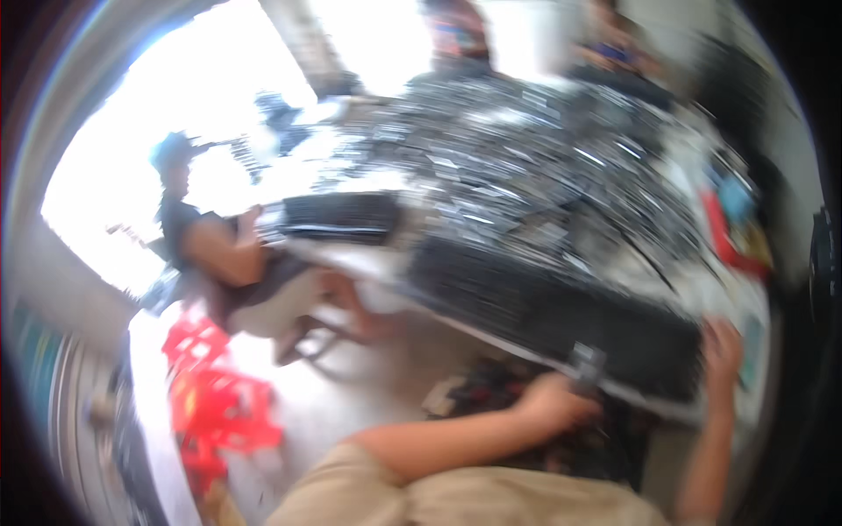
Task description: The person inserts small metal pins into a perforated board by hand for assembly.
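The whole view is smeared by motion. My left hand is closed around a small dark tool with a grey, block-like end; its exact kind is too blurred to tell. It is at the near edge of a long black mat-like slab lying along the front of the table. At that slab's right end is my right hand, fingers stretched out and touching or just beside its edge. Behind the slab spreads a large heap of shiny black and silvery strip-like pieces, not clear enough to name.
On the left a seated person works at a second black slab. Two more people are across the table. A red bin with mixed items stands at the right. Red crates or bags lie on the floor at left.
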`<action>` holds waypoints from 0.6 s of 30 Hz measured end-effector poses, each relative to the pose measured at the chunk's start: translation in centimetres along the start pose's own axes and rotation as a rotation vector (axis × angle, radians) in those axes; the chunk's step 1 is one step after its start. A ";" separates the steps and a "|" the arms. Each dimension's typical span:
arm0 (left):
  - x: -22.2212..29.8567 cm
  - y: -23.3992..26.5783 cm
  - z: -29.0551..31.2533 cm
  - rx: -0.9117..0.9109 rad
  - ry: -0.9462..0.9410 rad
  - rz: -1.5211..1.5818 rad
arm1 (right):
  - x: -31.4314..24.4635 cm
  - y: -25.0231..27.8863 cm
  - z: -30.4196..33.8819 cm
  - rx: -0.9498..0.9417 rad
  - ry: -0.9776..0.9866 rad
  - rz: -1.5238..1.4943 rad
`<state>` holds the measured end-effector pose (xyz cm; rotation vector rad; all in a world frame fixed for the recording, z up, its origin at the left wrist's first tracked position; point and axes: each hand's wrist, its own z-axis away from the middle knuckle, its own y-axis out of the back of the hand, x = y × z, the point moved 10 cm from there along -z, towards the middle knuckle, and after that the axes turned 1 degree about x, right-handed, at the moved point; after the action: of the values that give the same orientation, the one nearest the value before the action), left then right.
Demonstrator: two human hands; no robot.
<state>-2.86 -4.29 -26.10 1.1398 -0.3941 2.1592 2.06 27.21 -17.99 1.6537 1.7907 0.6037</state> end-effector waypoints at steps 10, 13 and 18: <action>0.1 -1.2 -1.6 -0.114 -0.332 0.495 | -15.8 -0.2 -2.1 -0.366 -0.264 -0.702; -0.7 -1.3 -5.0 -0.002 -0.874 -0.301 | -18.3 -4.3 0.1 -0.538 -0.258 -0.734; 3.6 -1.8 2.3 0.095 -0.884 -0.939 | -21.8 -5.9 0.5 -0.521 -0.840 -1.170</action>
<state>-1.71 -2.65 -21.90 1.8235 -0.0674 0.8124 -1.23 4.94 -19.58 0.2314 1.4170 -0.1695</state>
